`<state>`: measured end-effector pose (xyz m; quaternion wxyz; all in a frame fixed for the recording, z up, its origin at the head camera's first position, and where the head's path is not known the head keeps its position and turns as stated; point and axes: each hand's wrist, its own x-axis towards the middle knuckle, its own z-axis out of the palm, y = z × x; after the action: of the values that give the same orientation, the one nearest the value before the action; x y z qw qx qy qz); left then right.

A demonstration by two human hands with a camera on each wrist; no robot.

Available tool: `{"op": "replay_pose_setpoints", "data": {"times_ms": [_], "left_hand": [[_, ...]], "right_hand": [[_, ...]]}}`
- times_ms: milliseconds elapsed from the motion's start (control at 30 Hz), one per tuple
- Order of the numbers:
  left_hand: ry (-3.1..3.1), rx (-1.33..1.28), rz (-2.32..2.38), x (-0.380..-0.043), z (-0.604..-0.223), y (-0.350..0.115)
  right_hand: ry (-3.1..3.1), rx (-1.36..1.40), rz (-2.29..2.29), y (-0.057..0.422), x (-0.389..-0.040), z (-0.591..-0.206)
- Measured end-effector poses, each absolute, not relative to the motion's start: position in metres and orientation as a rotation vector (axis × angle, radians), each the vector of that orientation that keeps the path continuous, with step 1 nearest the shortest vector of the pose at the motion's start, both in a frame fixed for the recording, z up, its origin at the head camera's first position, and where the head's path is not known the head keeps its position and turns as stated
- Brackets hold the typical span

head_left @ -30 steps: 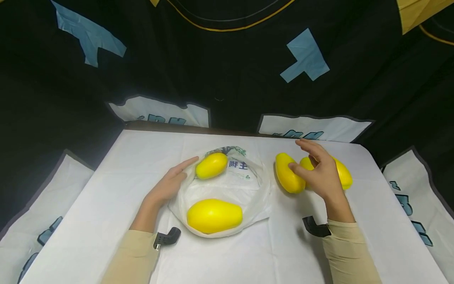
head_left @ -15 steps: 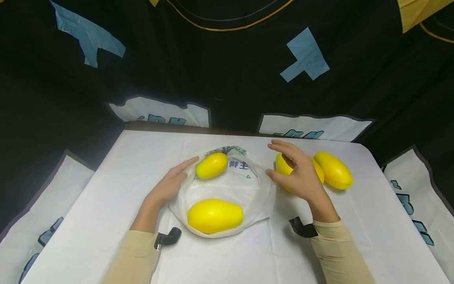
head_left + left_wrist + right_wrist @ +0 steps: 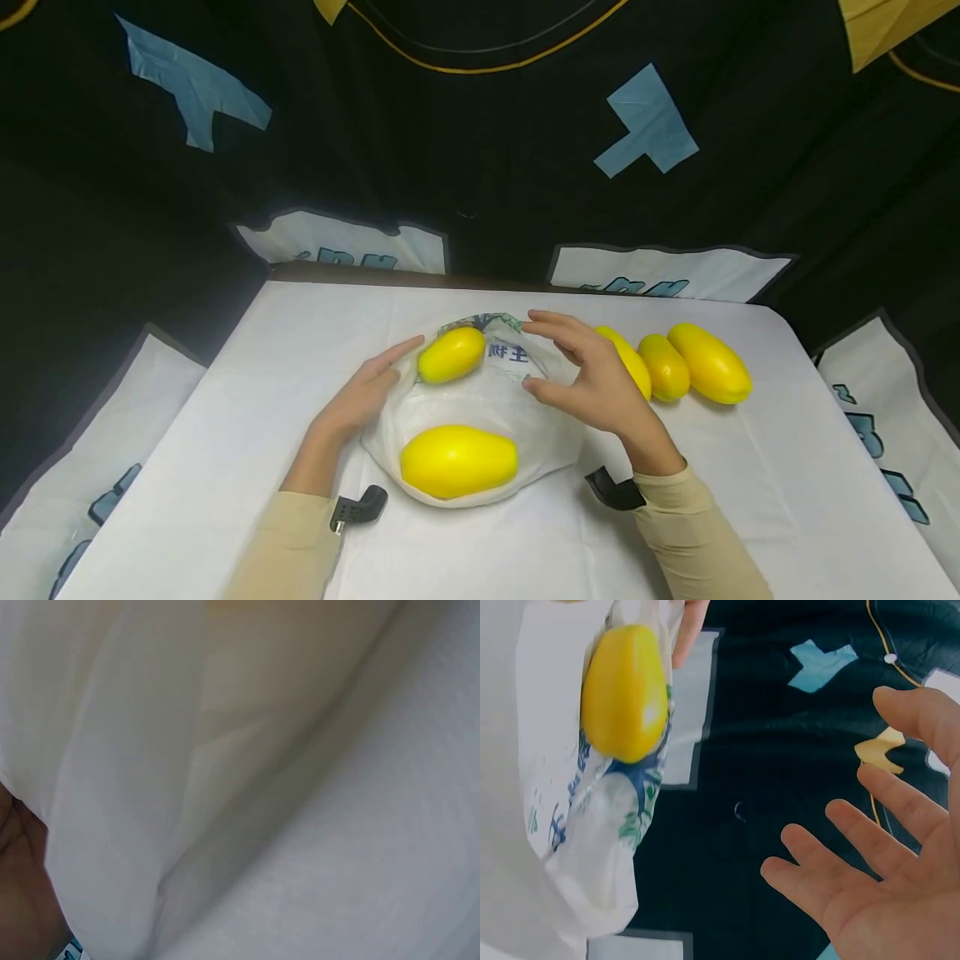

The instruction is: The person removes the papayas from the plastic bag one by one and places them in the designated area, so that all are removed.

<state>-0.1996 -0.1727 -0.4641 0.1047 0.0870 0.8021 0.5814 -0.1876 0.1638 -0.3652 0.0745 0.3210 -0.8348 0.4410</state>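
A white plastic bag [image 3: 540, 433] with green and blue print lies on the table. A large yellow papaya-like fruit [image 3: 459, 461] sits within its near rim, and a smaller mango-like fruit [image 3: 452, 354] lies by its printed far part. At the bag's left edge my left hand [image 3: 362, 392] rests against the plastic, index finger stretched out; in the left wrist view plastic hides its fingers. My right hand [image 3: 596, 379] is over the bag's right side, holding nothing, thumb and fingers spread in the right wrist view. Whether it touches the plastic I cannot tell.
Three more yellow fruits lie to the right: an elongated one [image 3: 628, 358] partly behind my right hand, a smaller one [image 3: 664, 367] and a larger one [image 3: 709, 363]. Dark cloth with blue tape [image 3: 647, 121] hangs behind the white-covered table [image 3: 787, 483].
My right hand has moved left from above the loose fruits to the bag's right side, uncovering those fruits. My left hand stays at the bag's left edge.
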Motion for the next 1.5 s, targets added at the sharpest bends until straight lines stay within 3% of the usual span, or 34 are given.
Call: {"op": "replay_pose_setpoints", "data": {"times_ms": [567, 933, 1500], "left_hand": [[2.358, 0.257, 1.719, -0.199, -0.463, -0.172], [2.350, 0.242, 1.687, -0.186, -0.431, -0.164], [2.360, 0.264, 1.663, -0.185, -0.427, -0.165]], "right_hand": [[-2.585, 1.238, 1.193, 0.128, -0.178, -0.378], [-2.759, 1.317, 1.190, 0.109, -0.167, -0.387], [-2.862, 1.528, 1.094, 0.094, -0.157, -0.404]]}}
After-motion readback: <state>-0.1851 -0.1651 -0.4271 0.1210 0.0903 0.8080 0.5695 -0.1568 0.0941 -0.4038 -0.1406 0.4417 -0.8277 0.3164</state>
